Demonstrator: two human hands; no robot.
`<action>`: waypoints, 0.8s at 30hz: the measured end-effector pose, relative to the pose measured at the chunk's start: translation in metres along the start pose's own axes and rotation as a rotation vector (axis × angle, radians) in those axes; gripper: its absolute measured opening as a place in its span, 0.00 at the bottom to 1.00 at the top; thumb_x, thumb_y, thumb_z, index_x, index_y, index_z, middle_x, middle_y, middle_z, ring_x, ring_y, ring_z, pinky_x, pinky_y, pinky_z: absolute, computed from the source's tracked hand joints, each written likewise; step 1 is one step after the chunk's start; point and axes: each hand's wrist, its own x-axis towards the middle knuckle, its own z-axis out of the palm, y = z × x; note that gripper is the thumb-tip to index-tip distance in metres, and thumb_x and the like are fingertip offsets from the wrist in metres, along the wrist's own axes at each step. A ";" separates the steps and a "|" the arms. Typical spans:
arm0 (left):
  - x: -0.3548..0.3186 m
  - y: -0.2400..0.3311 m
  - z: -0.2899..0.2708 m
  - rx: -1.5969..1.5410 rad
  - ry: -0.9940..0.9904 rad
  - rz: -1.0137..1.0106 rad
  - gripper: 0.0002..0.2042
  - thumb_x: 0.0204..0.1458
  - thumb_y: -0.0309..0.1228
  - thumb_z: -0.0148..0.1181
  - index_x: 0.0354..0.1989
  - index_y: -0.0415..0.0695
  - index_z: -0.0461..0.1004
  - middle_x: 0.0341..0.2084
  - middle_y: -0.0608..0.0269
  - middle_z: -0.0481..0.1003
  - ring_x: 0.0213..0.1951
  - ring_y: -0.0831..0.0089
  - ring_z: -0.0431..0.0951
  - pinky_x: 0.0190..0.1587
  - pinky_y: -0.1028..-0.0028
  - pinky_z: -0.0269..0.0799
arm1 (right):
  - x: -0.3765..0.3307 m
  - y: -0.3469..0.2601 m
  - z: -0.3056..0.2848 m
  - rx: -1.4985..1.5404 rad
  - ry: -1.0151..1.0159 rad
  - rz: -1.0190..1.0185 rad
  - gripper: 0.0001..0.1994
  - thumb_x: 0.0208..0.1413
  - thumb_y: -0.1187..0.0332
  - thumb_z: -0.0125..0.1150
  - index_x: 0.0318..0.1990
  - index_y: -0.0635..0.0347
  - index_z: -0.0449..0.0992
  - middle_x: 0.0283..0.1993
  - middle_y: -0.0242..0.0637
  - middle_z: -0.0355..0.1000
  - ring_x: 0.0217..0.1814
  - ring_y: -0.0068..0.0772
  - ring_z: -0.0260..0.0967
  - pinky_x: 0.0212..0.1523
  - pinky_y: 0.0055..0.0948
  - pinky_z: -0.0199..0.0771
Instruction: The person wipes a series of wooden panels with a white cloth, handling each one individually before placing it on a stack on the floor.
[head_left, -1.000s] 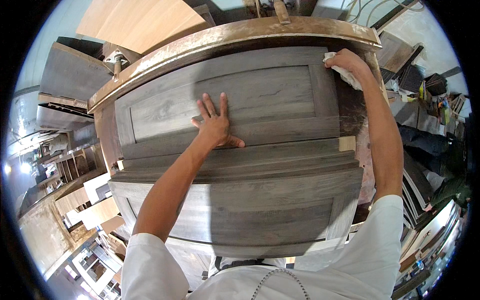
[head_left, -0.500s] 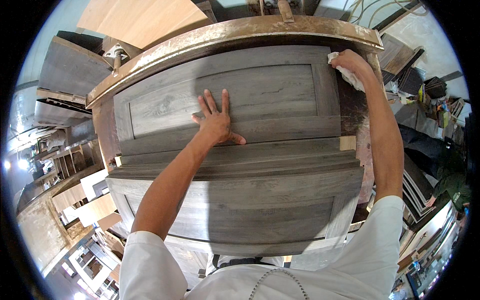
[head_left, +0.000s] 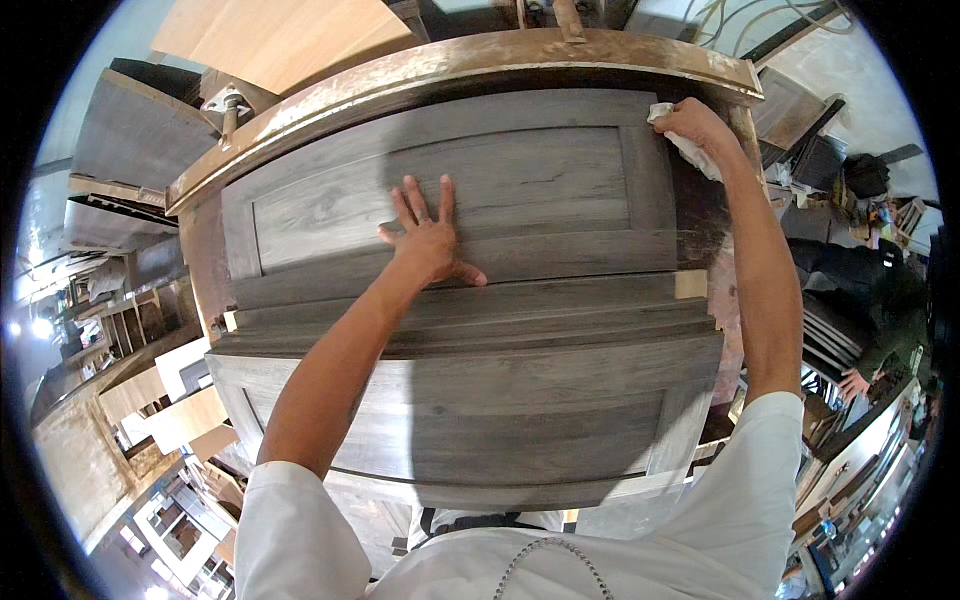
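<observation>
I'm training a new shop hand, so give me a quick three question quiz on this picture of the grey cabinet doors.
1. True or false: the left hand lies flat with fingers spread on the upper grey door panel.
2. What does the right hand grip? A) a brush B) a white cloth C) a hammer
3. At which corner of the upper door is the white cloth?

Key
1. True.
2. B, the white cloth.
3. The far right corner, beside the brown workbench edge.
</observation>
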 end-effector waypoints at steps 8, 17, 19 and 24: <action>0.007 -0.003 0.007 0.006 0.044 0.023 0.77 0.15 0.55 0.79 0.69 0.54 0.19 0.65 0.33 0.14 0.66 0.33 0.17 0.55 0.23 0.37 | 0.006 0.007 -0.003 0.021 -0.018 0.015 0.25 0.35 0.52 0.69 0.30 0.70 0.80 0.28 0.51 0.75 0.31 0.39 0.75 0.35 0.36 0.72; 0.002 -0.009 0.006 -0.001 0.039 0.074 0.74 0.18 0.56 0.77 0.70 0.47 0.24 0.64 0.29 0.16 0.66 0.31 0.18 0.55 0.24 0.36 | -0.047 -0.013 -0.023 -0.257 0.362 0.027 0.27 0.45 0.46 0.64 0.42 0.61 0.79 0.35 0.50 0.75 0.42 0.51 0.75 0.44 0.42 0.74; 0.004 -0.004 0.005 0.001 0.040 0.094 0.75 0.18 0.56 0.77 0.70 0.46 0.24 0.64 0.29 0.16 0.66 0.30 0.18 0.56 0.25 0.35 | -0.053 0.013 -0.022 -0.284 0.454 -0.022 0.22 0.49 0.53 0.62 0.48 0.57 0.76 0.39 0.47 0.74 0.43 0.51 0.73 0.45 0.42 0.73; 0.008 0.001 0.002 0.012 0.036 0.092 0.75 0.17 0.56 0.76 0.69 0.44 0.24 0.64 0.28 0.17 0.66 0.31 0.18 0.59 0.29 0.35 | -0.071 0.025 -0.007 -0.197 0.454 -0.435 0.19 0.51 0.74 0.56 0.53 0.48 0.73 0.43 0.38 0.72 0.41 0.47 0.72 0.40 0.42 0.73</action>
